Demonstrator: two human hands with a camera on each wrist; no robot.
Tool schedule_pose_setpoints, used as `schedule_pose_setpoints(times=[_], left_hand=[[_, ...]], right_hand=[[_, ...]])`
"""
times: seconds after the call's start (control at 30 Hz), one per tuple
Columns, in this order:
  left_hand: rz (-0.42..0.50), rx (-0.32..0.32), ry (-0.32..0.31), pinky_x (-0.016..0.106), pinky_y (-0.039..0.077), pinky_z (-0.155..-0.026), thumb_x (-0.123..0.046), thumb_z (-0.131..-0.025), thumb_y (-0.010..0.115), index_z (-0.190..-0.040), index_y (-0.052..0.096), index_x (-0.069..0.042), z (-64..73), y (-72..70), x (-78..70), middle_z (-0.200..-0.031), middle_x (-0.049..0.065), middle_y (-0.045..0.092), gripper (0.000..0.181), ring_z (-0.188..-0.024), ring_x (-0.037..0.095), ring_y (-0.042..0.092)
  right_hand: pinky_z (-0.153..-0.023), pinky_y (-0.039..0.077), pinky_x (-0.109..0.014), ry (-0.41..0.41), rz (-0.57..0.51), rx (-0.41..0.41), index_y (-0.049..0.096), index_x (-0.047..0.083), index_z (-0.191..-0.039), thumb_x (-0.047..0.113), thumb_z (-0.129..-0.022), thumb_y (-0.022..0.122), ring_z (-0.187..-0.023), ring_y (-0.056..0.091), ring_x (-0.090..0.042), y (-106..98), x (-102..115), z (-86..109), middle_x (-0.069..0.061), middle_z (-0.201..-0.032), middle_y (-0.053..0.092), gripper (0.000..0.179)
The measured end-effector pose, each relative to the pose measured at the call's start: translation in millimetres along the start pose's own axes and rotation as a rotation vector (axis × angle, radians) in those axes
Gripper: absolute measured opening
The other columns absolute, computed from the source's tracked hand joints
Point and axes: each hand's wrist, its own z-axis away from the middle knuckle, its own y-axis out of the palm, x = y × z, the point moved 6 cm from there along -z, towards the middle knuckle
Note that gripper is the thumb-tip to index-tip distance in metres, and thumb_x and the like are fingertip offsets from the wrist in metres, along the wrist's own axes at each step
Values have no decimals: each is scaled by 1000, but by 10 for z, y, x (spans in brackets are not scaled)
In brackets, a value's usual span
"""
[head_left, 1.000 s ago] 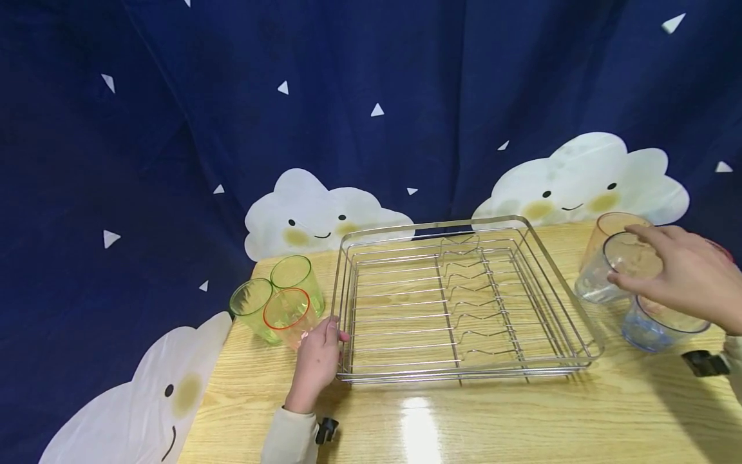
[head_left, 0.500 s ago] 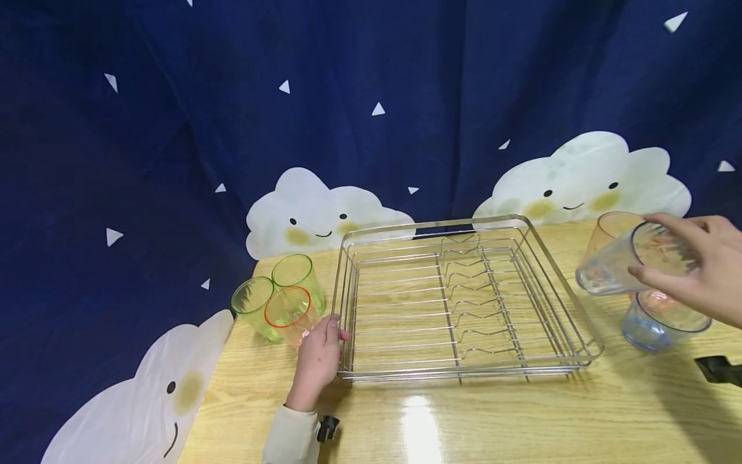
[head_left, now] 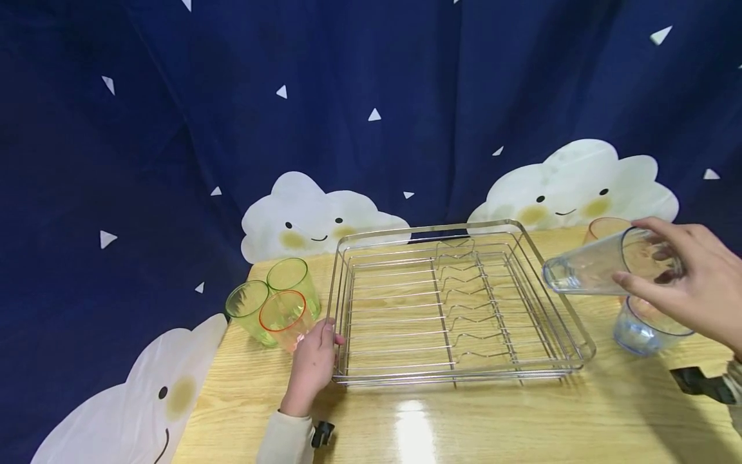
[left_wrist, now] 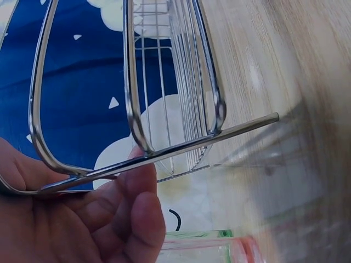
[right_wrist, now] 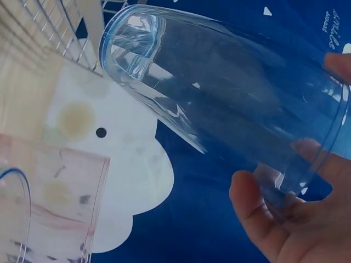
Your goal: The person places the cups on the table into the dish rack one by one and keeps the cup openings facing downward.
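Note:
A silver wire dish rack [head_left: 429, 229] stands on the wooden table in the middle of the head view. My left hand [head_left: 313, 362] holds its left side near the front corner; in the left wrist view the fingers [left_wrist: 145, 219] curl round the end rods [left_wrist: 181, 147]. On the right, my right hand [head_left: 686, 277] grips a clear bluish plastic tumbler [head_left: 588, 264] near its rim. The tumbler is in the air, tilted almost onto its side, its base pointing left above the rack's right edge. Thumb and fingers hold the tumbler [right_wrist: 219, 93] from both sides in the right wrist view.
Left of the rack stand two green tumblers [head_left: 246, 309] and an orange-red-rimmed tumbler [head_left: 284, 316], close to my left hand. Under my right hand are a blue tumbler [head_left: 643, 335] and an orange one [head_left: 605, 229] partly hidden. A dark blue curtain [head_left: 371, 64] hangs behind the table.
My right hand has taken hold of the clear tumbler, lifted and tilted it, and moved it left to the rack's right edge. My left hand stays on the rack.

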Motion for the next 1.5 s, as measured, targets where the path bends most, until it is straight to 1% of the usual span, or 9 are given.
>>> schedule_pose_setpoints(times=[0.17, 0.4, 0.6, 0.73, 0.9, 1.07, 1.23, 1.37, 1.5], left_hand=[[-18, -14, 8, 33, 46, -65, -21, -107, 31, -136, 55, -1, 5, -18, -18, -96, 5, 73, 42, -58, 12, 57], [-28, -83, 50, 55, 42, -102, -19, -106, 38, -147, 44, -4, 0, -63, -50, -104, 7, 75, 44, -66, 11, 62], [-15, -104, 54, 53, 44, -99, -18, -105, 41, -145, 46, -3, 11, -61, -60, -117, 13, 72, 44, -65, 11, 64], [7, -101, 57, 50, 47, -95, -17, -104, 43, -147, 43, -3, 37, -53, -92, -141, 16, 58, 45, -70, 14, 69], [-38, -112, 91, 50, 52, -91, -20, -104, 45, -148, 42, -2, 117, -87, -154, -141, 17, 58, 47, -91, 22, 73], [-154, -210, 178, 56, 47, -101, -22, -102, 50, -144, 47, 0, 300, -195, -357, -135, 21, 61, 48, -124, 39, 60], [-180, -282, 328, 54, 45, -105, -18, -97, 58, -138, 54, -4, 460, -291, -675, -138, 17, 60, 44, -129, 36, 56], [-159, -260, 462, 46, 52, -94, -15, -94, 63, -136, 56, -7, 546, -288, -916, -133, 11, 64, 43, -117, 27, 64], [-149, -174, 550, 34, 54, -78, -16, -93, 65, -138, 55, -10, 592, -208, -1072, -134, 5, 63, 46, -104, 19, 66]], right_hand=[[-56, 32, 3, 42, -82, 33, 49, 5, -141, 12, -73, 82, -85, 29, 28, 50, 32, 29, -25, -115, 50, 76], [-60, 32, 3, 80, -129, 110, 43, 4, -145, 12, -78, 81, -87, 33, 25, 184, 94, 99, -22, -122, 50, 78], [-67, 39, 2, 39, -279, 122, 47, 12, -142, 4, -77, 81, -90, 47, 21, 291, 197, 159, 19, -116, 46, 73], [-69, 41, 1, -9, -338, 117, 48, 10, -142, -3, -75, 79, -90, 50, 20, 354, 293, 193, 25, -116, 49, 76], [-71, 44, -1, -53, -389, 126, 48, 7, -141, -8, -71, 79, -89, 55, 16, 442, 394, 258, 26, -115, 52, 78], [-72, 47, -4, -79, -436, 143, 46, 6, -142, -10, -72, 78, -96, 55, 12, 536, 488, 332, 24, -119, 52, 78], [-74, 47, -4, -112, -497, 152, 46, 5, -142, -13, -72, 75, -103, 54, 9, 599, 613, 348, 18, -122, 52, 77], [-74, 48, -7, -150, -550, 156, 46, 2, -141, -16, -71, 74, -105, 55, 6, 655, 739, 376, 12, -122, 53, 78], [-75, 49, -9, -189, -591, 176, 44, -1, -141, -19, -70, 72, -108, 55, 3, 693, 848, 451, 8, -125, 53, 79]])
